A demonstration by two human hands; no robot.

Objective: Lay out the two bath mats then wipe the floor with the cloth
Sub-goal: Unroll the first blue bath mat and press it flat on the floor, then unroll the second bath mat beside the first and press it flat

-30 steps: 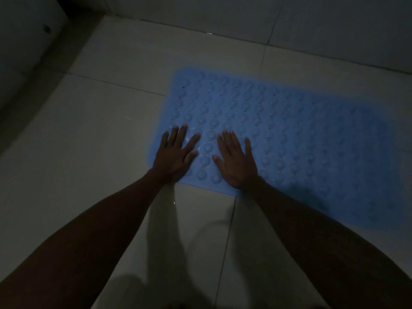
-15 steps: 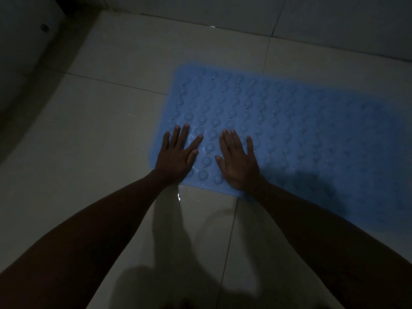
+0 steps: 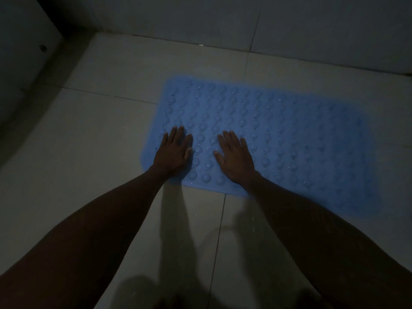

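Blue rubber bath mat with rows of raised bumps and small holes (image 3: 278,139) lay flat on the pale glossy tiled floor (image 3: 100,141), long side running roughly along the back wall (image 3: 312,30), with a strip of bare tile between.

Left hand (image 3: 172,152) and right hand (image 3: 236,159) were both palm-down on the mat's near-left end, fingers straight and spread. No grip on anything: both were released, just pressing flat. Left sat by the mat's left edge, right just beside it toward the middle, a row or two of bumps showing between them.

Likely reason: weight through flat palms seats the mat against the tile and flattens any curl at that end. Spread fingers cover more area.

Mat looked fully unrolled, with no lifted corners that I could make out; the far right end was too dim to be sure.

Judgement: mat one was nearly placed. Second mat and the cloth weren't in view, so most of the task was still open.

Tile looked shiny, possibly wet; the mat could slide if pushed sideways rather than straight down.
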